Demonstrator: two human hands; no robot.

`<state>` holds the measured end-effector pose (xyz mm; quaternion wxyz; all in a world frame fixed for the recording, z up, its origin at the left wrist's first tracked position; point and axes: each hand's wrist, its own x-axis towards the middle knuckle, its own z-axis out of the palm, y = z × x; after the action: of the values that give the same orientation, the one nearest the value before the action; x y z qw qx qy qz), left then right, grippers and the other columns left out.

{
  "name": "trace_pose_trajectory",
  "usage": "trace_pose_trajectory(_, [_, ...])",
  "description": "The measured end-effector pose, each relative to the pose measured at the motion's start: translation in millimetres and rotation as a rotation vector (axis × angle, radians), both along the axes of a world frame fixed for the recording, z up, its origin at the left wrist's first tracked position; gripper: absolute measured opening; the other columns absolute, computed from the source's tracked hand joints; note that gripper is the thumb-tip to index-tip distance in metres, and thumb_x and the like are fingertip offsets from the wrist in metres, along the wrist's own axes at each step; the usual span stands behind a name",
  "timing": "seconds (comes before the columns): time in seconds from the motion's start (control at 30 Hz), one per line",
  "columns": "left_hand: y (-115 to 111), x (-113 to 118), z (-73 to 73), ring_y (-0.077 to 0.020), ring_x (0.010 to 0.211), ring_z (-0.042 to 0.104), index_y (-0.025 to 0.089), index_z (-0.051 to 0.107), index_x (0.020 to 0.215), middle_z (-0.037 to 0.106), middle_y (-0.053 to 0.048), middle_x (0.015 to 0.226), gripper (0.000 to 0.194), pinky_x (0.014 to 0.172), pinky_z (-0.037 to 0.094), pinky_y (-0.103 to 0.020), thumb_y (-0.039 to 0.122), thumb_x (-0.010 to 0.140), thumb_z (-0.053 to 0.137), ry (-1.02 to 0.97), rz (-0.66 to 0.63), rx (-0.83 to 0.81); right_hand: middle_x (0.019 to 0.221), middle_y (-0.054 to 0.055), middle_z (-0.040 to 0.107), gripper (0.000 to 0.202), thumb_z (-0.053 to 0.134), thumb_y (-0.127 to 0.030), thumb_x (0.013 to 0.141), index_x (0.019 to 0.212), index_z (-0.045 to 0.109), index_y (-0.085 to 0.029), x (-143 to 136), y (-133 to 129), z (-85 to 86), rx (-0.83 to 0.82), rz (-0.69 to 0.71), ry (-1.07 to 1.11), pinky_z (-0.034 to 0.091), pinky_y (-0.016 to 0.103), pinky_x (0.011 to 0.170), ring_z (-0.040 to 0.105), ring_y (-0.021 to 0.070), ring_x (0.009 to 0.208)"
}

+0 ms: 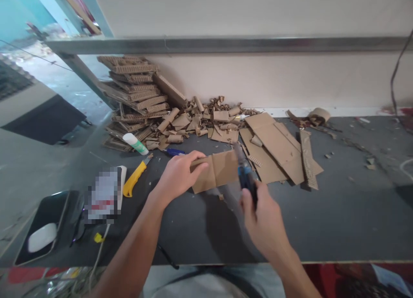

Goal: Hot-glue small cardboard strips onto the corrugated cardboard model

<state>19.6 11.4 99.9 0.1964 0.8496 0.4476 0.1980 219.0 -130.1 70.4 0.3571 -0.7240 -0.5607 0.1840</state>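
Observation:
My left hand (182, 175) is closed on the left end of a small cardboard piece (222, 169), thumb on top. A crease runs across the piece near its middle. My right hand (263, 212) grips a black-and-blue handled tool (245, 175) with a metal tip. Motion blurs the tip, so I cannot tell its exact kind. That tip points away from me, at the right end of the cardboard piece. A blue pen-like item (175, 152) lies just beyond my left hand. Flat cardboard sheets (274, 147) overlap to the right of the tool.
Corrugated cardboard pieces (138, 91) are stacked at the back left, beside curled scraps (196, 117). Left of my arm lie a glue stick (135, 144), a yellow-handled cutter (134, 178), a blurred-out box (103, 194) and a phone (48, 216) with a white case on it. A metal rail (226, 45) spans the back.

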Motion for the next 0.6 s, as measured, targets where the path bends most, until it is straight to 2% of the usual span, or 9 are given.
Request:
trace_pose_trajectory(0.13, [-5.7, 3.5, -2.8, -0.0181, 0.073, 0.07, 0.024, 0.069, 0.102, 0.076, -0.001, 0.087, 0.021, 0.067, 0.046, -0.025, 0.039, 0.095, 0.057, -0.027, -0.054, 0.055, 0.086, 0.011, 0.075, 0.027, 0.034, -0.031, 0.101, 0.115, 0.053, -0.017, -28.6, -2.2, -6.5, -0.039, 0.119, -0.046, 0.048, 0.029, 0.053, 0.073, 0.0244, 0.065])
trace_pose_trajectory(0.43, [-13.6, 6.1, -1.7, -0.017, 0.076, 0.071, 0.023, 0.066, 0.099, 0.075, 0.001, 0.087, 0.012, 0.067, 0.046, -0.024, 0.03, 0.093, 0.059, -0.028, -0.078, 0.095, 0.082, 0.01, 0.074, 0.025, 0.031, -0.03, 0.103, 0.112, 0.051, -0.017, -36.4, 1.0, -13.3, -0.009, 0.097, -0.185, 0.045, 0.028, 0.048, 0.073, 0.025, 0.064])
trace_pose_trajectory(0.6, [-14.1, 10.2, -11.5, -0.017, 0.077, 0.071, 0.021, 0.065, 0.102, 0.076, -0.002, 0.09, 0.017, 0.066, 0.047, -0.024, 0.035, 0.099, 0.055, -0.045, -0.14, 0.148, 0.08, 0.009, 0.072, 0.028, 0.029, -0.03, 0.104, 0.112, 0.051, -0.015, -38.5, 0.2, -18.5, 0.022, 0.046, -0.289, 0.042, 0.028, 0.045, 0.072, 0.0247, 0.061])
